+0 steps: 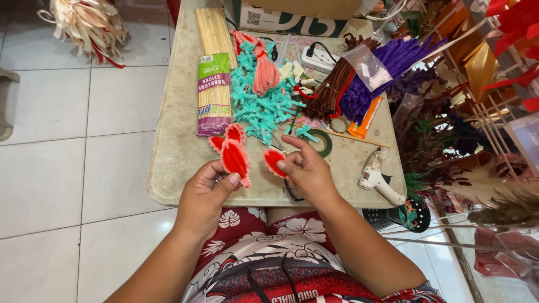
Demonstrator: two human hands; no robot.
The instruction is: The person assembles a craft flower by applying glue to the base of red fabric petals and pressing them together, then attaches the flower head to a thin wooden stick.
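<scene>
Left hand (205, 193) grips red petal cluster (231, 148); right hand (306, 168) pinches 1 red petal (273, 161).

A home craft corner: low table (168, 168) heaped with pipe cleaners (258, 106), skewers (213, 84), glue gun (379, 179).

A cardboard box (297, 14) and a cream ribbon bundle (90, 22) run off the top edge; red foliage (514, 33) is cropped at right. Much of a black loop (293, 192) sits hidden behind the right hand (306, 171).
</scene>
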